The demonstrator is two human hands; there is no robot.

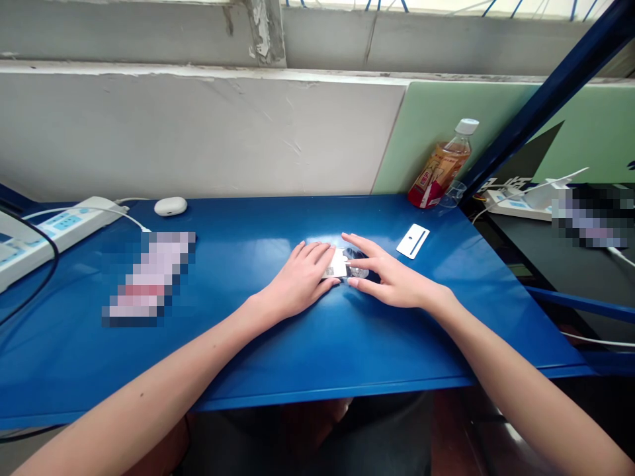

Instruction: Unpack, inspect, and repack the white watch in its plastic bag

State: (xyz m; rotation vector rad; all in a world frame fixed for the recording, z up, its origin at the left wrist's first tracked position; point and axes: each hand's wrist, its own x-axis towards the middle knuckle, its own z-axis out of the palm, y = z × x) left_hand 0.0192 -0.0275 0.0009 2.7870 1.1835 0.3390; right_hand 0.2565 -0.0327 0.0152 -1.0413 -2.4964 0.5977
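Observation:
A small flat white piece with a see-through, shiny plastic end (339,263) lies on the blue desk (278,357); its exact kind I cannot make out. My left hand (300,279) rests on its left part, the fingers stretched out flat and covering some of it. At the plastic end, my right hand (389,274) is open with its fingers spread, the fingertips at or touching the plastic. To the right of that hand lies a white card (413,241) with a dark stripe.
A drink bottle (443,168) leans at the back right beside a small clear cup (452,195). On the left are a blurred-out phone (151,277) on a white cable, an earbud case (170,206) and a power strip (59,228). A blue metal post (540,99) rises at the right.

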